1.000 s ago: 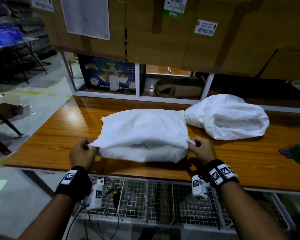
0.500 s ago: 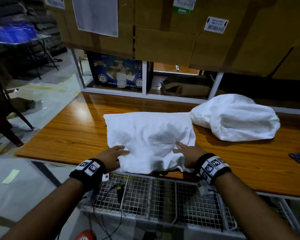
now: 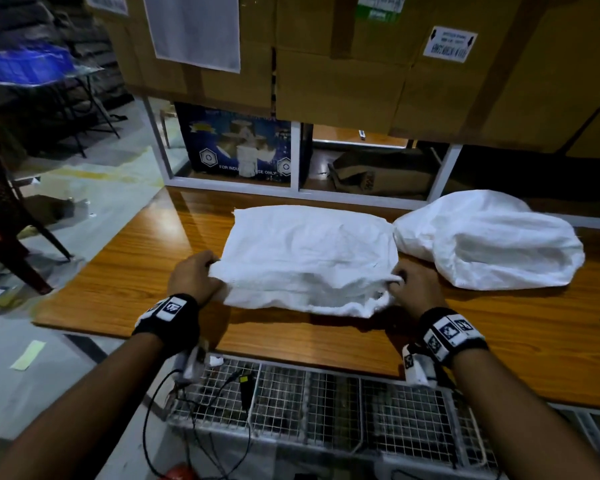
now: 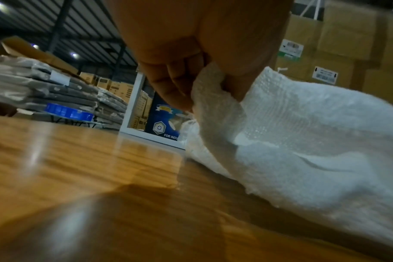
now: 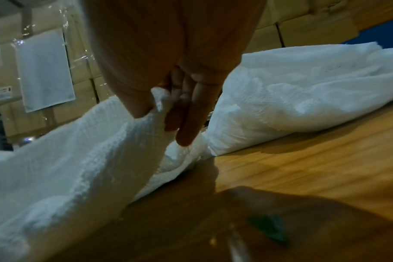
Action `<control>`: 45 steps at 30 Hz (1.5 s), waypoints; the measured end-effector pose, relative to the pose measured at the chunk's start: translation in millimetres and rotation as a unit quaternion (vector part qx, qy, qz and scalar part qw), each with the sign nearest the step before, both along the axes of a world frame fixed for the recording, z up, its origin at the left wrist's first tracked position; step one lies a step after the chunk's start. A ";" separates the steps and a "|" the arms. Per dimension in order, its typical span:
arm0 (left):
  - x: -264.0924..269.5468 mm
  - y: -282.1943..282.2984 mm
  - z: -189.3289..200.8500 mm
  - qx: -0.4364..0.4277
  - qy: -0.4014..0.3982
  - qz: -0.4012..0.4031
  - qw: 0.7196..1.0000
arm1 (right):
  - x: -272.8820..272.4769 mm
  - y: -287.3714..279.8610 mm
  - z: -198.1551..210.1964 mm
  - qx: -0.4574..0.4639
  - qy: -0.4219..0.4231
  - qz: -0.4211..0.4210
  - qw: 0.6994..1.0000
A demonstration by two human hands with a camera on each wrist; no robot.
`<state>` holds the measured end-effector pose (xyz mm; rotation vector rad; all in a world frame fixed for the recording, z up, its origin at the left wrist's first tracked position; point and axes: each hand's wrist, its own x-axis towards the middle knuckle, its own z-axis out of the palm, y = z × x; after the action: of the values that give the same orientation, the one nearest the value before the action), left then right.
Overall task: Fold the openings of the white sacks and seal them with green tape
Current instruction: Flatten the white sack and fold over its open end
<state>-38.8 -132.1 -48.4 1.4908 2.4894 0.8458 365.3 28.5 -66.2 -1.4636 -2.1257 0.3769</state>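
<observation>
A white woven sack (image 3: 309, 258) lies flat on the wooden table (image 3: 125, 282) in front of me, its near edge doubled over. My left hand (image 3: 196, 278) pinches the sack's near left corner (image 4: 213, 92) between thumb and fingers. My right hand (image 3: 411, 285) pinches the near right corner (image 5: 162, 102) the same way. A second, fuller white sack (image 3: 492, 240) lies to the right, touching the first; it also shows in the right wrist view (image 5: 303, 92). No green tape roll is in the head view; a blurred green patch (image 5: 269, 228) shows low in the right wrist view.
Cardboard boxes (image 3: 343, 64) are stacked on a white-framed shelf (image 3: 295, 157) behind the table. A blue printed box (image 3: 239, 147) stands under the shelf. A wire rack (image 3: 326, 403) with cables sits below the table's near edge. A dark chair (image 3: 4, 216) stands at left.
Half a second ago both hands lay flat on the sack's near part. Now each pinches a near corner of it, and the near edge is raised off the table.
</observation>
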 end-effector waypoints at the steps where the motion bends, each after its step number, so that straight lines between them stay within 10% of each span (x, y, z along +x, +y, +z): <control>1: -4.7 -7.2 -2.1 0.009 -0.010 -0.015 1.000 | 5.9 -2.5 -1.5 -0.020 0.011 0.005 1.000; 4: -17.4 -28.3 -7.8 -0.048 -0.161 -0.132 0.977 | 24.3 -7.2 -9.6 -0.138 0.096 0.044 0.985; 7: -27.7 -46.7 -13.4 -0.096 -0.369 -0.220 0.898 | 37.5 -15.9 -11.9 -0.275 0.166 0.095 0.942; 14: -29.0 -35.5 -22.8 -0.011 -0.061 -0.135 0.989 | 16.4 -22.5 -9.5 -0.104 0.059 0.018 0.993; 23: 8.2 -47.3 -0.5 0.069 -0.095 0.114 0.986 | 12.6 -44.6 14.2 -0.104 0.056 0.016 0.993; 28: -5.0 -66.7 -11.6 0.137 -0.357 0.049 0.923 | 41.1 -52.7 16.1 -0.435 0.369 0.104 0.815; 31: 0.1 -77.9 -10.8 0.128 -0.514 -0.001 0.848 | 44.4 -65.1 20.0 -0.440 0.436 0.095 0.779; 36: 8.9 -97.5 -13.9 0.131 -0.537 -0.029 0.833 | 46.8 -77.3 16.2 -0.424 0.506 0.072 0.747; 39: 5.2 -98.0 -22.6 0.133 -0.527 -0.028 0.839 | 46.0 -80.9 10.8 -0.398 0.515 0.068 0.756; 45: 14.6 -93.7 -26.9 0.094 -0.389 -0.021 0.916 | 33.7 -79.1 -5.1 -0.155 0.285 0.012 0.946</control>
<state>-24.2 -225.8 -75.3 0.9546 1.8104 1.3669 399.1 -50.6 -71.2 -1.2812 -1.6623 1.0471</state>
